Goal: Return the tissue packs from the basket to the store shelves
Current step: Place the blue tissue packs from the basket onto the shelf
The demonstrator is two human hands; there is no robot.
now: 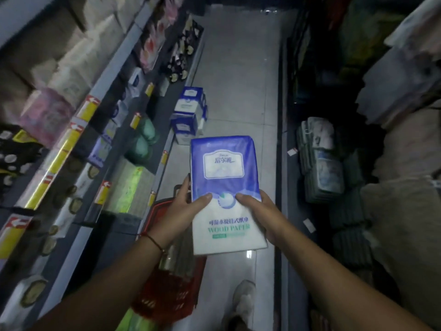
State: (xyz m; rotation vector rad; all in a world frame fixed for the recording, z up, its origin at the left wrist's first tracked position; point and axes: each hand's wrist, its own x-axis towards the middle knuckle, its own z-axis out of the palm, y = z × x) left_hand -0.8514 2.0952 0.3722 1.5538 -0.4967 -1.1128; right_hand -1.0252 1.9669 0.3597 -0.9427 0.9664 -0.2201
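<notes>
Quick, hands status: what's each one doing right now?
Left hand: grips the tissue pack by its left edge.
Right hand: grips the same pack's right edge.

Two hands hold a tissue pack point(225, 187) above the floor point(241, 75), the left hand point(183, 206) on its left side, the right hand point(260, 211) on its right. The basket point(167, 295) sits below them, beside the shelves point(78, 130) on the left. More packs point(189, 113) are stacked on the floor farther ahead.

Left of the left hand point(185, 206), shelf goods point(55, 75) were motion-blurred, labels unreadable. Red basket point(164, 299) below it mostly hidden by forearm. Tissue pack point(225, 187) covered both hands' fingers. Right stock too dark.
</notes>
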